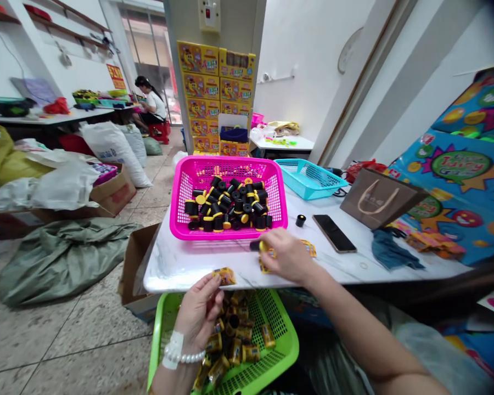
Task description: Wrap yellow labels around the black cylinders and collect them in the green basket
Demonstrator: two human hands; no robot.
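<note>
Head view — hands, marble table, tiled floor

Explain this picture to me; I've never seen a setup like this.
There is no machine here: these are a person's own two hands, seen from a camera worn on their head, looking forward and down. The left hand, with a pearl bracelet, holds a small yellow wrapped packet. The right hand pinches a black cylinder above the white marble-look table. On the table sits a pink basket of black-and-yellow cylinders; below it, a green basket holds wrapped cylinders.
</note>
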